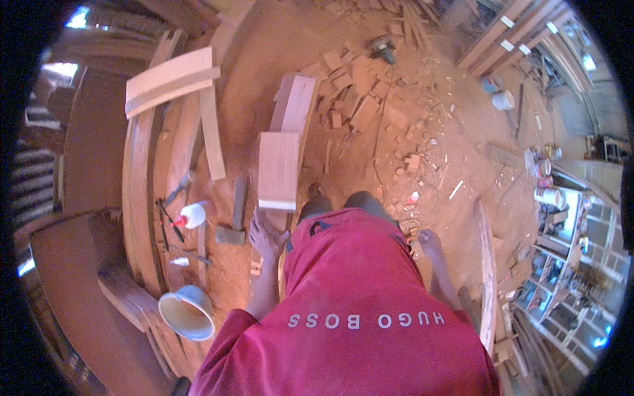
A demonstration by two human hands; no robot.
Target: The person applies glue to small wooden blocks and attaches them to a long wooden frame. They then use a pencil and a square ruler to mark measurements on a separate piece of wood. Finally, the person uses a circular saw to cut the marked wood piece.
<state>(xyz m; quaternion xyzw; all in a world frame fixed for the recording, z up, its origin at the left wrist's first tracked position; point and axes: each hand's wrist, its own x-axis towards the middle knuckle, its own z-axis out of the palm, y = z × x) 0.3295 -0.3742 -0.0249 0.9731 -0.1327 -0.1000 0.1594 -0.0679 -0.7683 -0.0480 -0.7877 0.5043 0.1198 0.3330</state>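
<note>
My left hand (266,239) is beside my left thigh, fingers stretched and apart with nothing in them. Just beyond its fingertips is the near end of a pale wooden block (278,170). A longer piece of pinkish wood (294,104) extends away behind this block. To the left of that hand lies a hammer or mallet (230,235), its dark handle pointing away from me. My right hand (430,243) hangs over the floor beside my right leg, fingers curled in. Whether anything small is inside them is too blurred to tell.
On the left, long planks (142,198) carry a white bottle with a red cap (194,215). A whitish bucket (187,313) stands nearer me. Wood offcuts (365,112) litter the floor ahead, with a dark power tool (382,49) beyond. Shelving (551,264) fills the right side.
</note>
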